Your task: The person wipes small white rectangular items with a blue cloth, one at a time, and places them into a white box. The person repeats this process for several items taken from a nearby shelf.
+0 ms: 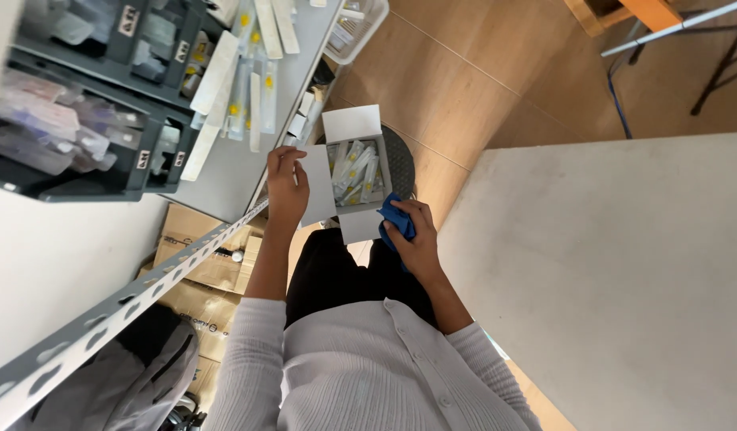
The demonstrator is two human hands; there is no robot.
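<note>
one open white box (pixel 354 172) of small sealed packets (pixel 352 169), too many to count, is held over the lap. left hand (pixel 287 187) is pinching a side flap, right hand (pixel 408 239) is closed on a blue cloth (pixel 398 219) under the corner. probably light, flimsy card, best supported underneath.

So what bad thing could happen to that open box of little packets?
The open white box sits on a small round stool, steadied by the left hand on its flap; a nudge might tip it and spill the packets. The right hand also holds a blue cloth, so its grip on the box may be weaker.
</note>
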